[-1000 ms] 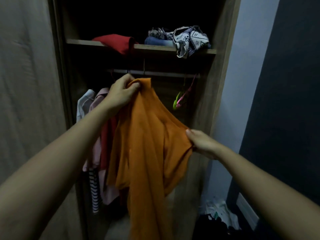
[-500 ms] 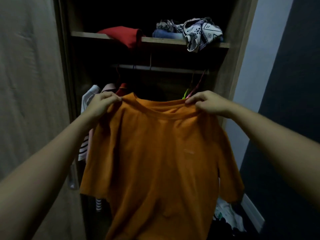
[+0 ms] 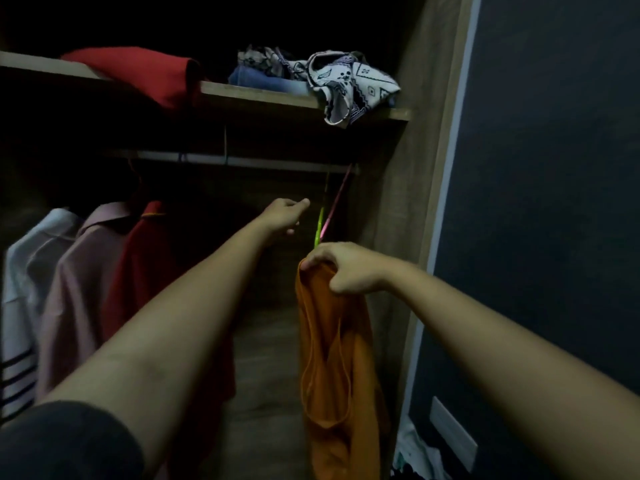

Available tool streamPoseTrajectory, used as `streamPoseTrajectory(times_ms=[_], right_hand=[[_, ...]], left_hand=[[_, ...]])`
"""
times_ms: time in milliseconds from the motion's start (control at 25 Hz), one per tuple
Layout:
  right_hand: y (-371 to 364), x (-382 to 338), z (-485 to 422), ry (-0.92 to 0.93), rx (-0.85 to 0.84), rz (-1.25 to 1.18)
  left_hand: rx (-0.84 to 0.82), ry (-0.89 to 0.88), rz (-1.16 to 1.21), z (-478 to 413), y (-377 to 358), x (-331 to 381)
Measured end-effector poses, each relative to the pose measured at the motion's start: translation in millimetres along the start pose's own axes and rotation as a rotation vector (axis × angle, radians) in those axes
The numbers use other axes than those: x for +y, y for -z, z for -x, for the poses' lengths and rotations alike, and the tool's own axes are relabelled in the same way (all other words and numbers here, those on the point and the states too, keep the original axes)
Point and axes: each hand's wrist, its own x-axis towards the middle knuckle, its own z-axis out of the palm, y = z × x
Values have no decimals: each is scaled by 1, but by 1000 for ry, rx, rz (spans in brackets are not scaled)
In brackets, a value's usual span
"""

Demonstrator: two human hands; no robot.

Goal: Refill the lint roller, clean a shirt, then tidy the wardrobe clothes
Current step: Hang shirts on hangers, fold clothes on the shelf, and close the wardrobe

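An orange T-shirt [image 3: 337, 368] hangs bunched from my right hand [image 3: 346, 270], which grips it by the neck in front of the open wardrobe. My left hand [image 3: 284, 216] is stretched into the wardrobe with loosely curled fingers and holds nothing. It is just left of a green hanger [image 3: 318, 228] and a pink hanger [image 3: 334, 206] that hang bare from the rail [image 3: 242, 161].
A white striped shirt [image 3: 20, 289], a pink shirt [image 3: 74, 271] and a red shirt [image 3: 142, 265] hang at the left. The shelf [image 3: 263, 97] holds a red garment [image 3: 138, 71], folded jeans [image 3: 259, 79] and a patterned cloth [image 3: 349, 83]. A dark wall [image 3: 554, 202] rises at right; clothes lie on the floor.
My left hand let go of the orange T-shirt and reached toward the bare hangers. The shirt, spread between both hands before, now hangs bunched from my right hand.
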Motion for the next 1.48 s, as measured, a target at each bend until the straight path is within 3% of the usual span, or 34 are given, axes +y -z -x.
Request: streamPoseTrajectory(times_ms=[200,320,520,840,1000,1160,1480], right_hand=[[4,14,-17,-37,-3,-21],[2,18,-22,-35,2,-1],[2,19,-27,-32,-12,-31],[-9,10,-26,-20,-28,-61],[-15,8,-18,-20,-12,-84],[-25,13,-17,-13,41,-69],[-66,27,-51,-78,165,-24]], left_hand=[[-52,45,-11,-44,-48,13],[26,11,-173,-58,-58,12],[170,-32,-322,-58,-45,11],[217,-85,-519,-35,-13,17],[198,-44,-645,-15,-6,7],[298,76,-714,27,4,-25],[511,-276,-546,191,81,-119]])
